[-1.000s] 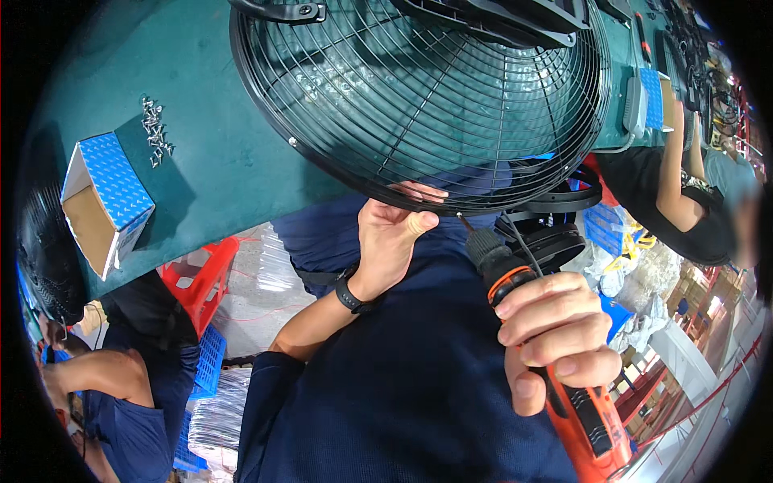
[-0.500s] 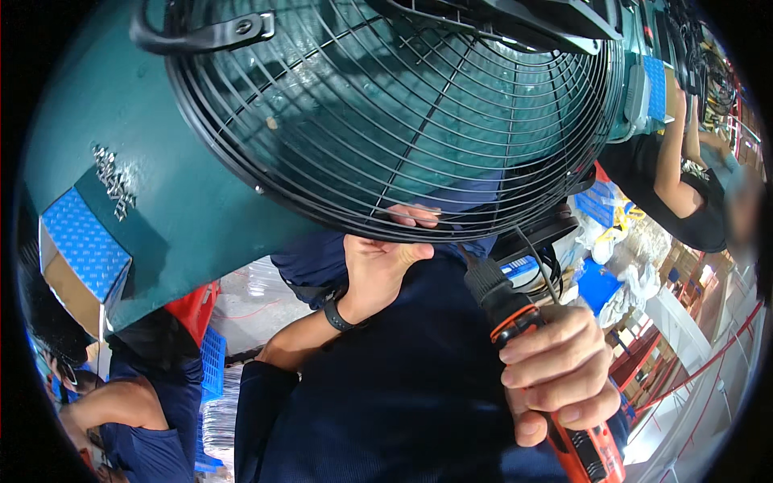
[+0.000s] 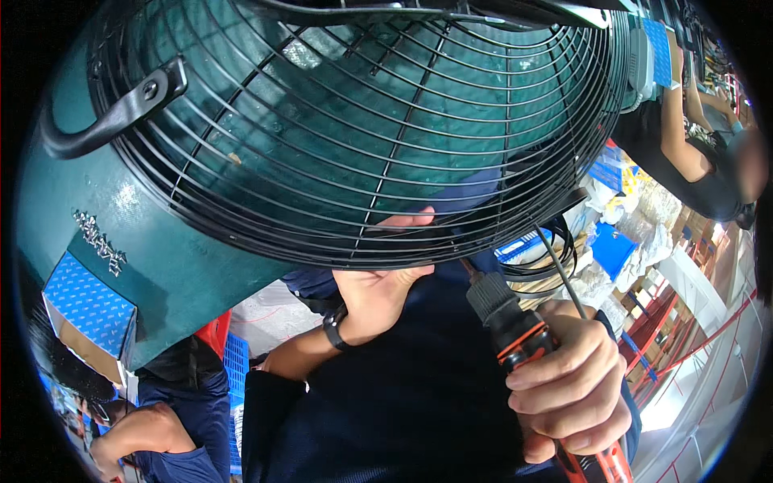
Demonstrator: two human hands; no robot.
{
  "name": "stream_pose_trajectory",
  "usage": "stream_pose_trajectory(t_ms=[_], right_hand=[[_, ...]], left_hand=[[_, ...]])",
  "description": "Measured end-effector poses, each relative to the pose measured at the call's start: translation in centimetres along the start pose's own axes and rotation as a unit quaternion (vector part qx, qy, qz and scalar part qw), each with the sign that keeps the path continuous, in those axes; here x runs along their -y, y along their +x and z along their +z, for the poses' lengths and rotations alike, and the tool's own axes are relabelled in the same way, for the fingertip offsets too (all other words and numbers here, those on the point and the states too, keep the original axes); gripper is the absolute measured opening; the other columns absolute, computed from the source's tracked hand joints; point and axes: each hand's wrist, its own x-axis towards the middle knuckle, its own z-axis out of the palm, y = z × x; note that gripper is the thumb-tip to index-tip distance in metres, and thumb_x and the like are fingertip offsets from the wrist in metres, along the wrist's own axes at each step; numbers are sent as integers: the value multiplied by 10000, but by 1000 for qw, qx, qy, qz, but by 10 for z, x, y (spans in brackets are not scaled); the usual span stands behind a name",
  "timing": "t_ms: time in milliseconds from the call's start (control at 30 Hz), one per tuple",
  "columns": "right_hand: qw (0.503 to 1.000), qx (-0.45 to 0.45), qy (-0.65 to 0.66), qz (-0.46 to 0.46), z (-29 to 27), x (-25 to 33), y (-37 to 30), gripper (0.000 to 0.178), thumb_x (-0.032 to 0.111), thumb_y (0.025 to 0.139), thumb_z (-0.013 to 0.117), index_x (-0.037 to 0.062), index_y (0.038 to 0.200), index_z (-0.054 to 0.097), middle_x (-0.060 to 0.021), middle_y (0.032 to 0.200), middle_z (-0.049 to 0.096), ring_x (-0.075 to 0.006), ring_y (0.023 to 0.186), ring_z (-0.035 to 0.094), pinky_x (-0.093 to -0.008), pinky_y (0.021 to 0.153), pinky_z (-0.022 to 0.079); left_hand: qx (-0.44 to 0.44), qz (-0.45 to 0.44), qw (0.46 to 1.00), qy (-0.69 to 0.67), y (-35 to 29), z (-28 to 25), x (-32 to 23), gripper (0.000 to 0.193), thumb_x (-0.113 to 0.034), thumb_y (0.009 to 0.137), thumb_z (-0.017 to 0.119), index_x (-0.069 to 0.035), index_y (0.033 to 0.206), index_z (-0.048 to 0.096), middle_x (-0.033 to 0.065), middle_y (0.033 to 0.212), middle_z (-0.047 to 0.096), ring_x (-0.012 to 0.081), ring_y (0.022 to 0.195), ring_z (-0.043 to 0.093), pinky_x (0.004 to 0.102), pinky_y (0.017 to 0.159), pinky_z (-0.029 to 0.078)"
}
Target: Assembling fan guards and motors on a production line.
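Note:
A round black wire fan guard (image 3: 403, 137) fills the upper middle, standing over the green table. My left hand (image 3: 374, 286) grips its near rim, thumb along the outside and fingertips showing through the wires. In my right hand (image 3: 568, 386) is a red and black power screwdriver (image 3: 495, 302), fingers wrapped round its body. Its bit points up and left, close to the rim just right of my left hand; whether it touches a screw cannot be made out. A black curved handle (image 3: 113, 113) is bolted to the guard's left side.
A heap of small screws (image 3: 98, 244) lies on the green tabletop (image 3: 201, 274), beside an open blue-patterned box (image 3: 93, 302) at its edge. A thin dark rod (image 3: 561, 270) runs down to my right hand. Co-workers sit at lower left and upper right.
The guard has shifted, its handle now further left and lower, and its near rim lower in view. My left hand stays on the rim. The screwdriver has moved slightly down.

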Motion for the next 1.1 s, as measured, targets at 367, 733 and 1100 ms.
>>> stream_pose_trajectory(t_ms=[367, 733, 1100], right_hand=[[997, -22, -61, 46, -1, 21, -4, 360, 1, 692, 703, 53, 981, 494, -70, 662, 591, -197, 521, 612, -328, 500, 546], [999, 25, -37, 1, -7, 4, -9, 456, -11, 671, 692, 22, 1053, 445, -99, 674, 576, -234, 569, 624, -409, 563, 574], [967, -76, 36, 241, -16, -30, 62, 423, 68, 799, 629, 8, 1147, 396, -112, 732, 524, -203, 585, 545, -381, 587, 497]], left_hand=[[332, 288, 779, 447, 7, 71, -78, 373, -124, 780, 578, 54, 1107, 553, 208, 1089, 574, 381, 1092, 538, 526, 969, 404], [100, 315, 617, 714, 42, 21, -87, 718, -211, 596, 778, -142, 1266, 530, 169, 1427, 352, 422, 1342, 250, 696, 1038, -18], [207, 357, 687, 598, 51, 56, -136, 807, -290, 601, 833, -17, 1281, 494, 221, 1332, 453, 408, 1315, 340, 585, 1080, 188]])
